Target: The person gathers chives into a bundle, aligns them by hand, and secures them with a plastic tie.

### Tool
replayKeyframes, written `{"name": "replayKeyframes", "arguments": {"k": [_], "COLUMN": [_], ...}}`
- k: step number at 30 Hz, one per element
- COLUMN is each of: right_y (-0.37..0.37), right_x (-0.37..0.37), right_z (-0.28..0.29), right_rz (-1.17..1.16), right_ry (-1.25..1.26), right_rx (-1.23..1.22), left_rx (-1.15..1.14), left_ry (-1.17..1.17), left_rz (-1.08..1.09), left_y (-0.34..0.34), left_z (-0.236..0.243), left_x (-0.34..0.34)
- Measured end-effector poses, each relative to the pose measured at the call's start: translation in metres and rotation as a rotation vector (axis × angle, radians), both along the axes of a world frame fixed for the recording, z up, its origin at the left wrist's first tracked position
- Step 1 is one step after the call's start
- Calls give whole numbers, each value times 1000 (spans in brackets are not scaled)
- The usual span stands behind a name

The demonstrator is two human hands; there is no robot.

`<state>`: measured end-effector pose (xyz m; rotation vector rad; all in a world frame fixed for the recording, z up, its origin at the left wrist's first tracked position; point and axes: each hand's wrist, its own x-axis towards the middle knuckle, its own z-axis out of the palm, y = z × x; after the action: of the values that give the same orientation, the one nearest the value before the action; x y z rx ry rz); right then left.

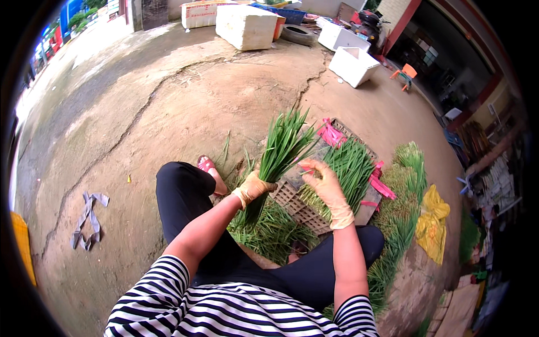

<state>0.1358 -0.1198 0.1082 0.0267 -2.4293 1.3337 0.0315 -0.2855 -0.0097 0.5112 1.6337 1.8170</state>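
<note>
My left hand (254, 188), in a tan rubber glove, grips a bunch of long green chive-like leaves (283, 147) that stands upright with its tips fanning out. My right hand (325, 185), gloved the same way, hovers over an overturned plastic crate (297, 205), with a thin pink band at its fingertips. More tied green bundles (348, 165) lie on the crate. Loose greens (269, 230) are piled on the ground between my knees.
Pink ties (331, 135) lie at the crate's far corner and right side. A long row of greens (401, 208) and a yellow bag (432, 222) lie to the right. White foam boxes (244, 25) stand far off. A grey cloth strip (87, 219) lies at left.
</note>
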Motion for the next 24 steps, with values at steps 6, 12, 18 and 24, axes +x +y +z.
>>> {"name": "replayKeyframes", "arguments": {"k": [6, 12, 18, 24], "right_y": [-23, -27, -17, -12], "right_x": [-5, -21, -31, -31], "right_z": [-13, -9, -11, -10], "right_rz": [13, 14, -155, -183], "right_ry": [-549, 91, 128, 107], "right_rx": [563, -460, -469, -459], "left_rx": [28, 23, -112, -59], "left_ry": [54, 10, 143, 127], "left_rz": [115, 87, -4, 6], "left_y": [4, 5, 6, 10], "left_z": [0, 20, 10, 6], "left_x": [1, 11, 15, 20]}}
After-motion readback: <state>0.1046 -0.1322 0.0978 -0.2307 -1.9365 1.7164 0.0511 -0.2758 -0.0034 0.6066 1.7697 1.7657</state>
